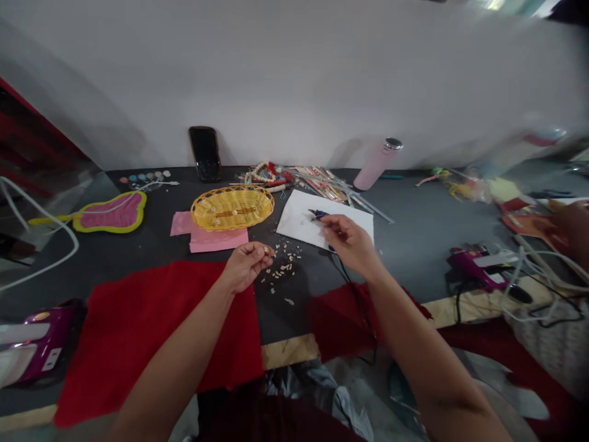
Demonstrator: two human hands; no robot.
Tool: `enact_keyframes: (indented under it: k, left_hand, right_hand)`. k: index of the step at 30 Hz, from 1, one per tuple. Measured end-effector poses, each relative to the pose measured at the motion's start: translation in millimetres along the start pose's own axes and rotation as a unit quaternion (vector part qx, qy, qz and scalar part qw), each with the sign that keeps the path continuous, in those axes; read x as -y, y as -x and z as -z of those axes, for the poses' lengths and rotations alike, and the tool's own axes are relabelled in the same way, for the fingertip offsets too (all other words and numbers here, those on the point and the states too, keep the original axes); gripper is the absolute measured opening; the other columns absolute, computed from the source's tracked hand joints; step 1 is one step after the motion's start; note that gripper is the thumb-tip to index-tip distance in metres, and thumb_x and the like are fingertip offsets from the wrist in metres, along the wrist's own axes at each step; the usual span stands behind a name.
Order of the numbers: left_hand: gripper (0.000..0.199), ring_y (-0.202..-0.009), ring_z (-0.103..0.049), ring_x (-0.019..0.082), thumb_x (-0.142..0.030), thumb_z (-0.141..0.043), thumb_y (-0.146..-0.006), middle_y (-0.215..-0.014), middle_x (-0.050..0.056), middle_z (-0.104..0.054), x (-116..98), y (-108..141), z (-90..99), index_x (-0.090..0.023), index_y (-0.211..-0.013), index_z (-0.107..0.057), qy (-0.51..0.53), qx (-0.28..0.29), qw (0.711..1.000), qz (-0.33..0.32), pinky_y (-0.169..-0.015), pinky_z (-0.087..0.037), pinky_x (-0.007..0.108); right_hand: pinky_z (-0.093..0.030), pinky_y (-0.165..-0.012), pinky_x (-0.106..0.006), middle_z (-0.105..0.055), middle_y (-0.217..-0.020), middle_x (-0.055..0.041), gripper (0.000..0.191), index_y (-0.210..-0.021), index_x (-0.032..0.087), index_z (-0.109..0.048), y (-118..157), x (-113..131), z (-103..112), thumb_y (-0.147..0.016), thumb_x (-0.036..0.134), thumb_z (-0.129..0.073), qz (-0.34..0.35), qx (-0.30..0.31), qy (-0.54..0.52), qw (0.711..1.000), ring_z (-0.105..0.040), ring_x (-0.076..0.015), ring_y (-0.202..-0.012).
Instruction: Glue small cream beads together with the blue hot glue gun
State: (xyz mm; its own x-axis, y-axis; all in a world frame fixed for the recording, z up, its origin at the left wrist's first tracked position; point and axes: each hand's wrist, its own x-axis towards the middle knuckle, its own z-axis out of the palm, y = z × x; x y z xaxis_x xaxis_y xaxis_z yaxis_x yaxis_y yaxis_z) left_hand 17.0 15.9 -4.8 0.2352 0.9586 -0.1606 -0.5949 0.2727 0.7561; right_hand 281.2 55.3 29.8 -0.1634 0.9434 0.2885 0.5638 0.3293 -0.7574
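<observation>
My left hand [248, 267] is closed in a pinch just above the table, with a tiny pale piece [267, 250] at its fingertips. Below and right of it lie many small pale bits [286, 266]. Closed over a white board [294, 216], my right hand [350, 240] has its fingers curled round what looks like a dark blue glue gun [317, 213]. The gun's pointed tip sticks out to the left; most of its body is hidden by the hand. A black cord runs down from beneath that hand.
A yellow woven basket [232, 209] rests on pink cloth [216, 240]. Red felt [170, 319] covers the front left. Behind stand a phone [205, 155], mixed sticks [317, 181] and a pink bottle [378, 164]. Purple devices [483, 267] with cables sit on both sides.
</observation>
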Motion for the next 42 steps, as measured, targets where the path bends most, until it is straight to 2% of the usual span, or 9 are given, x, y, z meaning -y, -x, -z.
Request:
enact_keyframes:
  k: [7,15,21,25,28,31,34,36,42]
  left_hand:
    - [0.022,-0.062,-0.055,0.006,-0.028,-0.077,-0.063,-0.077,0.004,-0.064,0.1,-5.9,1.9,-0.011,-0.069,-0.064,0.016,0.017,1.0,0.011,-0.064,-0.048,0.022]
    - [0.016,-0.061,-0.055,0.006,-0.022,-0.074,-0.069,-0.08,0.005,-0.065,2.7,-6.4,6.2,-0.011,-0.072,-0.064,0.031,0.026,0.999,-0.004,-0.065,-0.049,0.022]
    - [0.015,-0.063,-0.055,0.006,-0.023,-0.073,-0.07,-0.08,0.004,-0.065,0.6,-6.4,3.4,-0.011,-0.071,-0.063,0.037,0.034,0.999,-0.001,-0.066,-0.049,0.021]
    - [0.018,-0.062,-0.055,0.006,-0.024,-0.075,-0.067,-0.078,0.004,-0.065,-1.6,-6.1,-0.8,-0.011,-0.071,-0.064,0.033,0.023,0.999,0.001,-0.066,-0.049,0.021]
    - [0.017,-0.062,-0.054,0.006,-0.024,-0.074,-0.069,-0.078,0.005,-0.064,-0.7,-6.2,-1.6,-0.011,-0.074,-0.064,0.028,0.033,0.999,0.003,-0.066,-0.048,0.022]
    - [0.016,-0.062,-0.055,0.006,-0.024,-0.072,-0.07,-0.079,0.005,-0.064,2.6,-6.9,0.4,-0.011,-0.076,-0.064,0.022,0.044,0.999,0.006,-0.066,-0.048,0.022]
    - [0.015,-0.063,-0.055,0.006,-0.024,-0.071,-0.072,-0.08,0.005,-0.064,6.6,-8.1,4.3,-0.011,-0.077,-0.064,0.017,0.043,0.999,0.006,-0.067,-0.048,0.023]
    - [0.015,-0.063,-0.056,0.006,-0.024,-0.07,-0.073,-0.081,0.005,-0.064,8.5,-8.9,6.8,-0.012,-0.077,-0.063,0.014,0.042,0.999,0.006,-0.068,-0.048,0.023]
    - [0.016,-0.063,-0.055,0.006,-0.025,-0.07,-0.073,-0.08,0.004,-0.063,7.6,-9.0,6.8,-0.012,-0.075,-0.062,0.017,0.05,0.999,-0.001,-0.068,-0.047,0.023]
  right_hand:
    - [-0.044,-0.05,-0.023,-0.062,-0.066,-0.0035,0.029,-0.086,0.016,-0.059,4.5,-33.6,39.9,-0.083,0.042,-0.047,-0.186,0.066,0.126,0.972,-0.059,-0.0129,-0.054]
    - [-0.041,-0.062,-0.028,-0.069,-0.086,-0.0124,0.061,-0.076,0.018,-0.067,-16.7,-18.3,17.7,-0.078,0.07,-0.035,-0.248,0.131,0.362,0.889,-0.064,-0.0247,-0.083]
    - [-0.039,-0.06,-0.028,-0.069,-0.082,-0.0131,0.056,-0.073,0.017,-0.066,-17.5,-36.3,6.3,-0.077,0.066,-0.039,-0.271,0.089,0.361,0.888,-0.064,-0.0249,-0.079]
    - [-0.036,-0.054,-0.025,-0.064,-0.063,-0.0077,0.047,-0.063,0.016,-0.062,-10.1,-48.9,10.6,-0.075,0.059,-0.047,-0.27,-0.002,0.244,0.931,-0.059,-0.019,-0.066]
    - [-0.035,-0.047,-0.024,-0.059,-0.058,-0.0036,0.042,-0.067,0.015,-0.059,-5.0,-52.9,13.4,-0.074,0.055,-0.052,-0.274,-0.077,0.002,0.959,-0.051,-0.0127,-0.051]
    - [-0.036,-0.042,-0.022,-0.054,-0.059,0.0005,0.032,-0.074,0.016,-0.055,-2.9,-51.8,14.2,-0.073,0.048,-0.058,-0.256,-0.104,-0.29,0.916,-0.044,-0.0082,-0.045]
    - [-0.038,-0.043,-0.02,-0.045,-0.057,0.0049,0.025,-0.08,0.017,-0.055,-1.2,-43.5,14.8,-0.072,0.04,-0.061,-0.222,-0.058,-0.47,0.852,-0.041,-0.0066,-0.046]
    - [-0.041,-0.046,-0.02,-0.047,-0.062,0.004,0.023,-0.082,0.019,-0.055,1.3,-33.2,14.4,-0.07,0.036,-0.064,-0.204,-0.027,-0.51,0.835,-0.045,-0.0076,-0.051]
    - [-0.038,-0.045,-0.023,-0.062,-0.082,-0.0041,0.025,-0.091,0.02,-0.058,14.8,1.0,2.5,-0.069,0.027,-0.068,-0.153,0.053,-0.487,0.858,-0.055,-0.0137,-0.064]
